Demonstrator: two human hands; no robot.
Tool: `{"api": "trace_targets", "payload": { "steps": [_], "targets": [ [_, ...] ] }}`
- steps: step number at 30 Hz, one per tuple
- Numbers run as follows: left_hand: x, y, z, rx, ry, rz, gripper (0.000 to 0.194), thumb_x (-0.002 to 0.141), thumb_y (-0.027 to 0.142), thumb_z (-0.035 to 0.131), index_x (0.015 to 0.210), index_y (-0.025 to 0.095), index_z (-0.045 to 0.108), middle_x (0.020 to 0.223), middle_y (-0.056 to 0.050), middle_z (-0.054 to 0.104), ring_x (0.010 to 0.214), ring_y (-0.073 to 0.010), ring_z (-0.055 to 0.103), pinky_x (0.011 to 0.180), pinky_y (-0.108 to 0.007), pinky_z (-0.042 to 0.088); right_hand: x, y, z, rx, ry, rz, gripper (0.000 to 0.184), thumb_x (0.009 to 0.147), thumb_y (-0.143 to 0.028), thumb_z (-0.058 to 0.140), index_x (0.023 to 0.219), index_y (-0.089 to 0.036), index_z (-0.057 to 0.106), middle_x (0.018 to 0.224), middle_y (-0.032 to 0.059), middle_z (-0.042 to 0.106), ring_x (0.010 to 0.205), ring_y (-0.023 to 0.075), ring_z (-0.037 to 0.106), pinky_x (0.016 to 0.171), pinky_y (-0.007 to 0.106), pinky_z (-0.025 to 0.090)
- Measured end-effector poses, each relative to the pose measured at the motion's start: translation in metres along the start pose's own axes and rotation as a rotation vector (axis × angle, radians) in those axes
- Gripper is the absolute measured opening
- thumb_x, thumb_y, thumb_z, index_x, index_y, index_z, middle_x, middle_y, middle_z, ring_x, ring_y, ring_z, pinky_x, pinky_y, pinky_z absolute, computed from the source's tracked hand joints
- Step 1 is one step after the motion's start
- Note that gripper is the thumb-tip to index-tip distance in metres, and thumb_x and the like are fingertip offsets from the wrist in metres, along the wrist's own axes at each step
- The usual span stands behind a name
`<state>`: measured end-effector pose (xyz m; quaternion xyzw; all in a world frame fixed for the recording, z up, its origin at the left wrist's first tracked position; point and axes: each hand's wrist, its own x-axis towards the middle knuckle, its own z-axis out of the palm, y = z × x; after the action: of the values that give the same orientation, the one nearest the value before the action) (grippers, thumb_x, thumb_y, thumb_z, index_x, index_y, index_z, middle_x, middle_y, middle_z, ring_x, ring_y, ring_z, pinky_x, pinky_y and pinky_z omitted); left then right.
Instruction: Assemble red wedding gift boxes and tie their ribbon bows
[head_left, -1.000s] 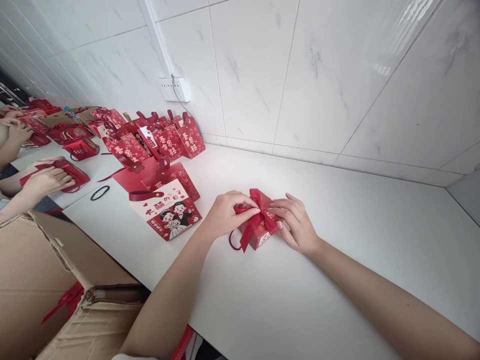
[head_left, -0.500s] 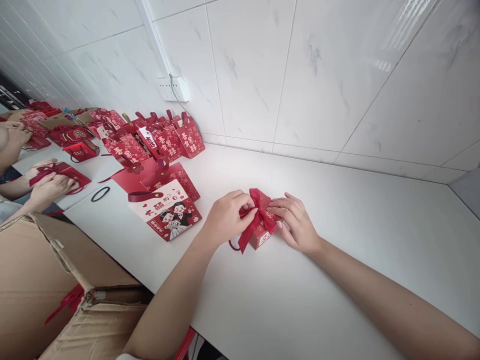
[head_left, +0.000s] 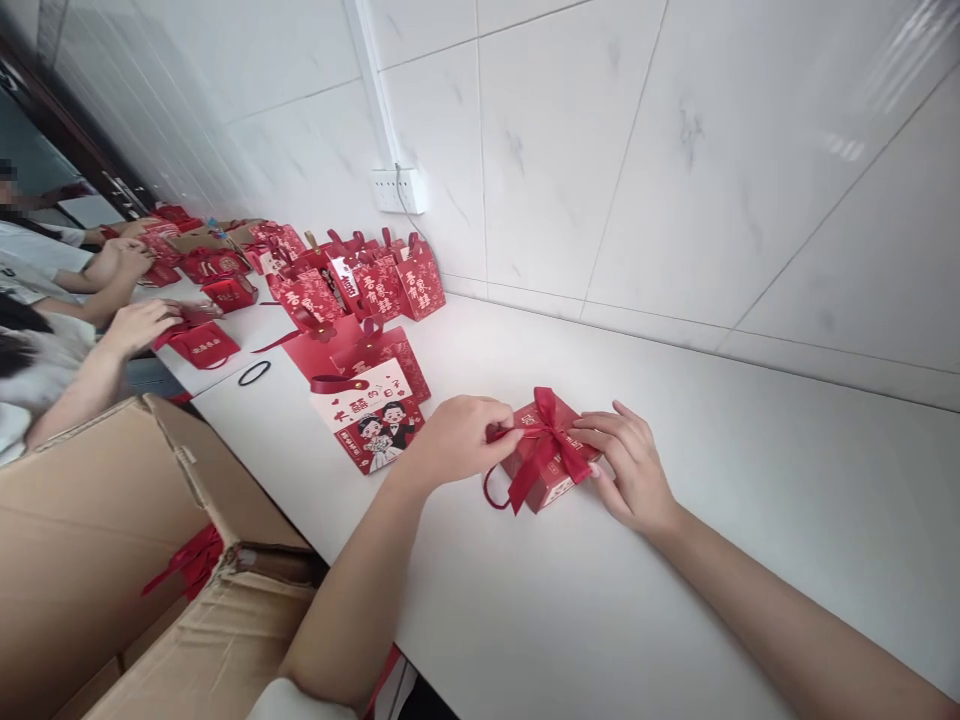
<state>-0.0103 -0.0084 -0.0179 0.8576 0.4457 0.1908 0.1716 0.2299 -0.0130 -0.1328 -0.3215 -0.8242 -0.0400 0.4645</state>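
A small red gift box (head_left: pixel 551 488) sits on the white table (head_left: pixel 675 540) in front of me, with a red ribbon bow (head_left: pixel 551 440) tied on top. My left hand (head_left: pixel 457 438) pinches the bow's left loop, fingers closed on the ribbon. My right hand (head_left: pixel 634 470) rests against the box's right side, its fingertips pressed together on the bow's right loop. A ribbon tail hangs down the box's front onto the table.
Flat printed gift bags (head_left: pixel 371 420) lie left of my hands, with several upright red bags (head_left: pixel 375 280) behind them by the wall. A black hair tie (head_left: pixel 254 373) lies on the table. An open cardboard box (head_left: pixel 150 560) stands lower left. Other people's hands (head_left: pixel 139 322) work at far left.
The camera has swung left, so the box and hands sit further right in view. My left fingers have pulled the bow's left loop out a little; the box stays put.
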Motion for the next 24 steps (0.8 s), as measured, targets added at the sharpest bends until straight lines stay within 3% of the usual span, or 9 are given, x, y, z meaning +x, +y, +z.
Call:
{"api": "trace_targets", "payload": {
  "steps": [4, 7, 11, 15, 18, 20, 24],
  "targets": [
    [-0.003, -0.008, -0.012, -0.061, -0.152, 0.012, 0.034, 0.084, 0.032, 0.051, 0.055, 0.016, 0.044, 0.053, 0.003, 0.042, 0.052, -0.0088, 0.035, 0.052, -0.026, 0.024, 0.003, 0.001, 0.0, -0.022, -0.013, -0.006, 0.033, 0.088, -0.022, 0.048, 0.121, -0.023, 0.05, 0.112, 0.009, 0.061, 0.108, 0.0256, 0.057, 0.106, 0.056, 0.032],
    [-0.003, -0.011, -0.014, -0.102, -0.191, 0.007, 0.035, 0.084, 0.032, 0.052, 0.055, 0.015, 0.042, 0.054, 0.004, 0.039, 0.053, -0.0081, 0.032, 0.052, -0.025, 0.024, 0.004, 0.0, -0.001, -0.017, -0.016, -0.002, 0.033, 0.089, -0.022, 0.048, 0.122, -0.022, 0.05, 0.112, 0.0092, 0.061, 0.108, 0.0247, 0.057, 0.107, 0.055, 0.031],
    [-0.001, -0.015, -0.013, -0.18, -0.319, -0.059, 0.036, 0.081, 0.045, 0.057, 0.061, 0.015, 0.053, 0.059, 0.003, 0.048, 0.055, -0.0088, 0.039, 0.053, -0.023, 0.028, 0.004, 0.0, -0.002, -0.012, -0.021, 0.003, 0.031, 0.09, -0.023, 0.047, 0.121, -0.022, 0.05, 0.111, 0.009, 0.061, 0.107, 0.024, 0.057, 0.108, 0.054, 0.031],
    [0.003, -0.024, -0.012, -0.353, -0.396, -0.215, 0.055, 0.088, 0.059, 0.04, 0.074, 0.013, 0.068, 0.069, -0.005, 0.065, 0.067, -0.0143, 0.056, 0.065, -0.025, 0.04, 0.004, 0.0, -0.002, -0.012, -0.012, 0.002, 0.031, 0.091, -0.025, 0.047, 0.122, -0.022, 0.05, 0.112, 0.0089, 0.062, 0.109, 0.024, 0.057, 0.108, 0.054, 0.031],
    [0.007, -0.028, -0.01, -0.488, -0.376, -0.342, 0.075, 0.091, 0.064, 0.02, 0.074, 0.012, 0.072, 0.069, -0.009, 0.069, 0.069, -0.0156, 0.058, 0.069, -0.027, 0.041, 0.004, 0.0, -0.002, -0.013, -0.021, 0.006, 0.031, 0.091, -0.024, 0.046, 0.122, -0.023, 0.049, 0.111, 0.009, 0.062, 0.109, 0.024, 0.057, 0.108, 0.054, 0.031],
    [0.009, -0.029, -0.007, -0.582, -0.424, -0.44, 0.082, 0.09, 0.067, 0.014, 0.075, 0.012, 0.074, 0.07, -0.011, 0.071, 0.066, -0.0153, 0.058, 0.066, -0.027, 0.041, 0.005, 0.0, -0.003, -0.016, -0.021, 0.003, 0.031, 0.091, -0.024, 0.046, 0.122, -0.023, 0.05, 0.111, 0.0088, 0.062, 0.109, 0.0239, 0.057, 0.108, 0.053, 0.031],
    [0.012, -0.027, -0.003, -0.7, -0.511, -0.505, 0.066, 0.085, 0.067, 0.039, 0.076, 0.01, 0.074, 0.071, -0.012, 0.072, 0.056, -0.0132, 0.057, 0.056, -0.025, 0.038, 0.005, -0.001, -0.004, -0.013, -0.011, -0.001, 0.031, 0.09, -0.024, 0.048, 0.121, -0.022, 0.051, 0.112, 0.009, 0.062, 0.109, 0.0236, 0.057, 0.108, 0.053, 0.032]
  ]
}}
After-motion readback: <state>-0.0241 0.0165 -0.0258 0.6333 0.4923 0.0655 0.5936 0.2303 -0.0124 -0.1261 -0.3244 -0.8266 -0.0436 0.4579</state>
